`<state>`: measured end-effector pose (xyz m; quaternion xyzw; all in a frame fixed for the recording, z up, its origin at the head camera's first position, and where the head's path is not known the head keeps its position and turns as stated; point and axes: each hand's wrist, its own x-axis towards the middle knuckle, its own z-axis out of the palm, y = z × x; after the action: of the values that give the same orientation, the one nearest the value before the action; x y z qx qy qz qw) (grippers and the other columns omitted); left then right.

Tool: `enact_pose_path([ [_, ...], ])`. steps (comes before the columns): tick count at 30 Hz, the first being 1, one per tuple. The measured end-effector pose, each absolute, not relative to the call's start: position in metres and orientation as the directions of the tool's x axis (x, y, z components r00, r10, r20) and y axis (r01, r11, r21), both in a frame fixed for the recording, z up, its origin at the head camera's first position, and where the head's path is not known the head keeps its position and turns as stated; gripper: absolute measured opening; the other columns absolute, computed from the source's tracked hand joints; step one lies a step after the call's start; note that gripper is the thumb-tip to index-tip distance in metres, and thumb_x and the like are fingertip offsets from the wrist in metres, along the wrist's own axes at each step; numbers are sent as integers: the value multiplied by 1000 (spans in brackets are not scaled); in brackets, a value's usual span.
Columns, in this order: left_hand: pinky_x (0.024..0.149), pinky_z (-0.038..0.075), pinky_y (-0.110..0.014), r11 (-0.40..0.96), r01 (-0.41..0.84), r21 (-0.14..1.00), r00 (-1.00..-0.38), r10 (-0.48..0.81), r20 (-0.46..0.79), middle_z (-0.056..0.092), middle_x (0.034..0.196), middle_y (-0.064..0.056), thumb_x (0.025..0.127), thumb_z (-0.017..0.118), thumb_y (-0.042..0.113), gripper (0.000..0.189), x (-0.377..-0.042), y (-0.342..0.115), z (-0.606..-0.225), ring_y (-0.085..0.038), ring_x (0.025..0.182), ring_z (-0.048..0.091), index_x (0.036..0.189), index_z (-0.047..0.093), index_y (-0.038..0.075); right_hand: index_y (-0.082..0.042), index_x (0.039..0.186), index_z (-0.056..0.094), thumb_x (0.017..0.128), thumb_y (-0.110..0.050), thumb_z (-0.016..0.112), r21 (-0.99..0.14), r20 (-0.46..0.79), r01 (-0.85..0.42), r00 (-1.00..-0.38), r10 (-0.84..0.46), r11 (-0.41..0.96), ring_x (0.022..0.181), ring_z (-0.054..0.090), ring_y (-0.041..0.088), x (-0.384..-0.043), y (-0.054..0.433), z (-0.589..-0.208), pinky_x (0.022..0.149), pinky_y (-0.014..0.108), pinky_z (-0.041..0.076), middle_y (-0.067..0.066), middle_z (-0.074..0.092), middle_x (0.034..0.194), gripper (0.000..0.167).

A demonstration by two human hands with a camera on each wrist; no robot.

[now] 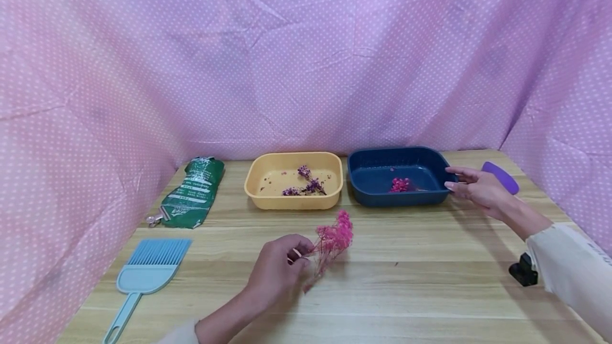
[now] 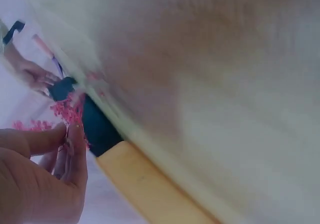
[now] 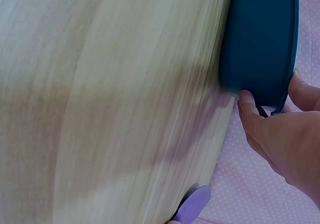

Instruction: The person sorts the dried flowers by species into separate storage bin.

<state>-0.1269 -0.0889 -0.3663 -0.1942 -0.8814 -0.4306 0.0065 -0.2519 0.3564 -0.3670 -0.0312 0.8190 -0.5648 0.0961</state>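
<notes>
In the head view, my left hand (image 1: 279,263) pinches the thin stems of a bunch of small pink dried flowers (image 1: 338,233) between thumb and fingers. The bunch is over the table in front of the two trays. At the back right, my right hand (image 1: 480,190) holds the right end of a dark blue tray (image 1: 370,199), one fingertip at the rim and another lower on the wall in the right wrist view. Inside the blue tray lies a small pink flower cluster (image 1: 400,185). The yellow tray (image 1: 294,204) beside it contains purple dried flower sprigs (image 1: 313,187).
A crumpled green packet (image 1: 191,195) with a metal clip (image 1: 155,218) lies at the back left. Before it is a light blue brush (image 1: 147,279). Behind the right hand is a purple object (image 1: 500,177). Pink dotted cloth (image 1: 306,57) encloses the table's back and sides.
</notes>
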Motion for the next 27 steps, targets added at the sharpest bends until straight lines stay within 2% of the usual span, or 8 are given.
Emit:
enact_pose_path([
  [3,66,52,-20,617,430,659,-881,446,157,68,82,8,78,71,-7,24,-123,-87,-362,-3,73,60,89,72,14,8,149,17,98,-21,57,-925,-124,58,-980,-155,376,91,52,-13,-251,357,-366,84,21,53,33,21,148,71],
  [6,66,51,-18,650,490,581,-821,568,56,67,77,14,75,75,-6,25,-120,-86,-360,3,69,58,84,73,18,7,149,18,98,-23,57,-919,-128,61,-981,-149,390,91,53,-12,-251,357,-365,84,21,53,33,22,148,72],
  [9,66,51,-16,626,452,635,-785,617,-50,66,74,13,72,75,-9,26,-119,-87,-363,4,67,58,82,73,15,6,150,18,97,-24,58,-919,-130,63,-981,-148,388,91,54,-12,-251,357,-365,86,21,53,32,22,149,73],
  [13,69,54,-18,455,238,858,-738,659,-145,68,78,6,78,72,-8,20,-125,-92,-366,-3,73,63,87,72,10,7,149,17,97,-23,58,-923,-126,59,-980,-154,380,91,52,-14,-252,356,-365,87,22,53,34,21,148,73],
  [16,76,57,-26,252,8,968,-662,726,-184,71,90,-8,84,66,-5,15,-131,-96,-365,-16,85,69,98,67,1,7,149,16,98,-21,57,-922,-122,54,-980,-157,383,90,52,-14,-252,356,-365,86,22,53,35,20,148,71],
  [20,87,55,-37,67,-223,972,-567,803,-186,65,115,-24,91,58,-4,18,-136,-101,-364,-34,106,64,108,54,-9,7,149,17,98,-20,57,-922,-121,52,-980,-157,383,90,52,-14,-253,356,-365,86,22,53,35,20,149,71],
  [23,94,51,-41,28,-314,949,-497,847,-189,57,129,-25,94,52,-4,19,-139,-102,-365,-38,120,55,111,46,-9,6,149,19,97,-20,58,-923,-121,57,-982,-147,381,90,53,-14,-253,357,-367,85,22,53,34,21,149,70],
  [27,98,48,-43,48,-390,920,-413,883,-221,52,136,-22,98,47,0,27,-138,-102,-371,-44,121,51,123,38,-6,6,150,19,97,-20,58,-920,-125,60,-982,-145,388,89,52,-15,-252,358,-367,86,23,53,34,20,149,70],
])
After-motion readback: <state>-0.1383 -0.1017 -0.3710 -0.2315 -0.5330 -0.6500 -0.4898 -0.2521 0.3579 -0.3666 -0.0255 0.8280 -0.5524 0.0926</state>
